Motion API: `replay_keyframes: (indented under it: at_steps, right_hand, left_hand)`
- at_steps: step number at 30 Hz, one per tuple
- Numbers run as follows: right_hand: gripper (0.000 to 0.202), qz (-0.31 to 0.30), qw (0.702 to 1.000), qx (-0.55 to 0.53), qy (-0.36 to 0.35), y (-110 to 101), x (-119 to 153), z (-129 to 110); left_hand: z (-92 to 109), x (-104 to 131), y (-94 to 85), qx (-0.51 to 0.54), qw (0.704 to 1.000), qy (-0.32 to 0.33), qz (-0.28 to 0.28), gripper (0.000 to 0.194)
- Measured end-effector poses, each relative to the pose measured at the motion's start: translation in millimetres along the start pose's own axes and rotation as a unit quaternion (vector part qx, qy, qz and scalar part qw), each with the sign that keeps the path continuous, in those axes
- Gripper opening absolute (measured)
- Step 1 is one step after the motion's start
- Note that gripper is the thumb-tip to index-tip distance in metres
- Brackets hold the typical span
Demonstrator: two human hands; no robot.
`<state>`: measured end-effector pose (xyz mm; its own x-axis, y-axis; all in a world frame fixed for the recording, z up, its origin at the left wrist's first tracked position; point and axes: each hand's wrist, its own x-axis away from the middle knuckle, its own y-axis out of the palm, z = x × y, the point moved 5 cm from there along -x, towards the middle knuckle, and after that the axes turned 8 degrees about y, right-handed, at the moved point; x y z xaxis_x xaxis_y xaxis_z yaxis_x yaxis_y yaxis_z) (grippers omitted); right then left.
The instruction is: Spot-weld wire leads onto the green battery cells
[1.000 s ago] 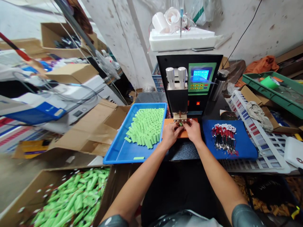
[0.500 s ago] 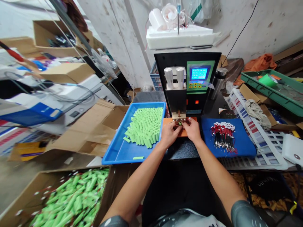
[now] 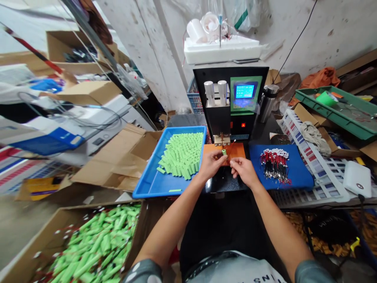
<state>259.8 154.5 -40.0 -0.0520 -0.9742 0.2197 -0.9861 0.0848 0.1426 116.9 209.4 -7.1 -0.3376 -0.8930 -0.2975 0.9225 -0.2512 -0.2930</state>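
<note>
My left hand (image 3: 212, 163) pinches a green cylindrical cell (image 3: 224, 152) at the front of the black machine (image 3: 218, 122), over an orange board (image 3: 240, 149). A thin wire with a small white end (image 3: 235, 140) rises beside the cell. My right hand (image 3: 242, 169) is just right of it, thumb and fingertips pressed together; whatever they hold, if anything, is too small to make out. Left of the machine, many green cells (image 3: 184, 151) lie in a blue tray (image 3: 153, 184). Red and black wires with white connectors (image 3: 275, 163) rest on a blue cloth (image 3: 302, 169).
A cardboard box (image 3: 32, 249) of green wired packs stands at the lower left. A steel flask (image 3: 267, 104) is behind the cloth. White plastic crates (image 3: 330, 181) and a green tray (image 3: 353, 114) are on the right. A person's hand (image 3: 68, 78) shows at the far left.
My hands have drawn apart. My right hand has moved down and right, off the cell. The cell has come slightly toward me, out from under the machine's tips.
</note>
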Motion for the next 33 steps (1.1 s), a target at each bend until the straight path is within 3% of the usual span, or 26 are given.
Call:
replay_keyframes:
  at_steps: [4, 9, 14, 19, 25, 29, 33]
  right_hand:
    - [0.035, -0.085, 0.996, -0.007, 0.026, 16.6, 12.8, 8.6]
    - [0.034, -0.103, 0.993, -0.056, 0.027, 20.4, 14.2, 15.0]
    - [0.031, -0.125, 0.98, -0.132, 0.075, 16.2, 21.1, 15.2]
    - [0.029, -0.101, 0.972, -0.193, 0.083, 4.3, 19.5, 8.1]
    - [0.027, -0.055, 0.974, -0.209, 0.067, -6.7, 6.5, 1.1]
    - [0.029, -0.039, 0.978, -0.199, 0.055, -6.1, -1.1, -3.7]
    - [0.03, -0.018, 0.984, -0.178, 0.024, -5.5, -11.0, -10.1]
  left_hand:
    - [12.9, 6.3, 3.7, -0.009, 1.0, 0.0, -0.01, 0.023]
    - [12.2, 14.2, 12.8, 0.013, 0.999, -0.007, -0.032, 0.025]
    - [5.9, 20.2, 13.8, 0.053, 0.999, -0.012, 0.0, 0.039]
    - [6.9, 22.2, 9.4, 0.074, 0.997, -0.026, -0.014, 0.03]
    - [-5.2, 19.7, 9.8, 0.114, 0.993, -0.019, -0.025, 0.052]
    - [-15.7, 15.0, 7.5, 0.048, 0.999, 0.002, 0.014, 0.041]
    - [-13.4, 3.9, 1.8, -0.071, 0.996, 0.045, 0.005, 0.026]
